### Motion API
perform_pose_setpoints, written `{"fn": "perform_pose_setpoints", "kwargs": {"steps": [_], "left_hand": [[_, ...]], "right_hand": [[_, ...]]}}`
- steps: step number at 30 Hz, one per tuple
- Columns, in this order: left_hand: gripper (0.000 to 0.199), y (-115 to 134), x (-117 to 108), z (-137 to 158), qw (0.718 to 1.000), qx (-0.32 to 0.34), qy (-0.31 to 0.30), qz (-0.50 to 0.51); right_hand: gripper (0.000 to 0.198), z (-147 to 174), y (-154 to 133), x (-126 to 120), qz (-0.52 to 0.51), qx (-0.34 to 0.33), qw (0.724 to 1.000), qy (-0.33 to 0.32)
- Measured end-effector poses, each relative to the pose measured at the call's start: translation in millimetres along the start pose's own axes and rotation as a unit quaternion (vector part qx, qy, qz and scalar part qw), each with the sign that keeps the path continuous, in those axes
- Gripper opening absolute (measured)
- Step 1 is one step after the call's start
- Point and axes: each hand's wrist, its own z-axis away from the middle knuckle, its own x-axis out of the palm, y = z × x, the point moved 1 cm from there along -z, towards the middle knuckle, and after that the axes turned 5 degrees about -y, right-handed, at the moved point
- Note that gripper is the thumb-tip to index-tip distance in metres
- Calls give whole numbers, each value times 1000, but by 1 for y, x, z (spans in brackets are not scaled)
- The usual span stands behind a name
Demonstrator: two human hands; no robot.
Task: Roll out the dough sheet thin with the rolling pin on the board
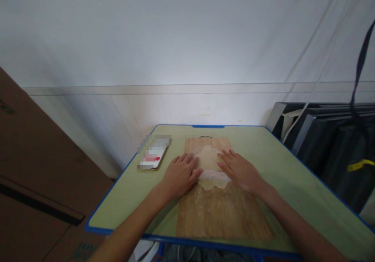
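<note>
A thin, pale sheet of dough (208, 157) with a ragged edge lies on a wooden cutting board (219, 219). Across the dough runs a flour-whitened rolling pin (215, 175), its ends covered by my hands. My left hand (182, 174) rests palm down over the pin's left end, fingers stretched forward and thumb pointing inward. On the right end my right hand (238, 172) lies flat, its fingers extended over the dough's right edge. Neither hand is wrapped round the pin as far as I can see.
The board sits on a light green folding table (123, 211) with a blue rim. A phone (154, 154), partly pixelated, lies left of the board. Brown cartons (38, 168) stand at the left, dark flat panels (331, 144) and hanging cables at the right. A white wall is behind.
</note>
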Motion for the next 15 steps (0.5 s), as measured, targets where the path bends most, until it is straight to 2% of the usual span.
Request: {"fn": "perform_pose_setpoints", "kwargs": {"steps": [7, 10, 12, 15], "left_hand": [[45, 14, 2, 2, 998, -57, 17, -9], [46, 4, 4, -21, 998, -66, -7, -2], [46, -7, 5, -42, 998, -44, -43, 18], [38, -19, 3, -63, 999, -21, -28, 26]], "right_hand": [[46, 13, -14, -4, 28, 45, 998, -34], [47, -4, -5, -3, 26, 73, 994, -78], [49, -19, 5, -1, 9, 92, 988, -121], [49, -34, 15, 0, -11, 95, 981, -168]]}}
